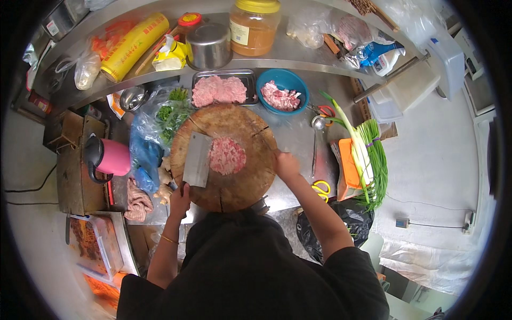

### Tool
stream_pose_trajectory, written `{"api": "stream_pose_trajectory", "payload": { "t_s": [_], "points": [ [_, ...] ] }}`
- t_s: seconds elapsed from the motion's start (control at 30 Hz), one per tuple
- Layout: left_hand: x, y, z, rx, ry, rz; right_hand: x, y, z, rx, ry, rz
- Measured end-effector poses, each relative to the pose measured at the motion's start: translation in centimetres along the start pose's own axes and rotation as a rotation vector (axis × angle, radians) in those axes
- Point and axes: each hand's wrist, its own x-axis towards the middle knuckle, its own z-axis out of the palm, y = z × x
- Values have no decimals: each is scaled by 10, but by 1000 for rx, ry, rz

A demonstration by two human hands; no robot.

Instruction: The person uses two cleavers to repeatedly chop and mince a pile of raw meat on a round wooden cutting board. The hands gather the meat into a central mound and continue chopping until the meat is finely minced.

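Observation:
A round wooden chopping block [244,196] stands before me, with cracks at its rim. On its middle lies a flat patch of minced meat [227,156]. My left hand [180,199] grips the handle of a cleaver [197,160], whose broad blade lies over the block just left of the mince. At the block's right edge, my right hand [287,166] is closed around the rim. Behind the block are a metal tray [256,86] of ground meat [219,90] and a teal bowl [283,110] holding cut pieces of meat [280,97].
Greens in plastic bags [144,140], ginger [164,184] and a pink jug [115,157] crowd the left. To the right lie a ladle [315,148], yellow-handled scissors [321,190], leeks [352,132] and chives [377,160]. A metal shelf [256,63] with jars overhangs the back.

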Motion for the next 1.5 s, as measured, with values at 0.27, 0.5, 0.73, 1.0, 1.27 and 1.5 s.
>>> {"api": "stream_pose_trajectory", "payload": {
  "t_s": [0.27, 0.5, 0.73, 1.0, 1.27, 1.5],
  "points": [
    [7, -3, -6, -13, -103, -14, -46, -42, 21, 253, -73, -84],
    [-7, -1, 11, -214, -134, 183, -45, -15, 30, 355, -156, 22],
    [-22, 30, 21, -164, -58, 162, -52, -29, 43, 567, 5, -116],
    [17, -8, 64, 113, 160, 440, -64, -95, 2, 483, 102, 41],
    [7, 11, 63, 246, 168, 390, -58, -116, 19, 344, -53, 124],
    [-12, 35, 69, 268, 187, 350, -66, -106, 38, 310, -93, 141]
  ]
}}
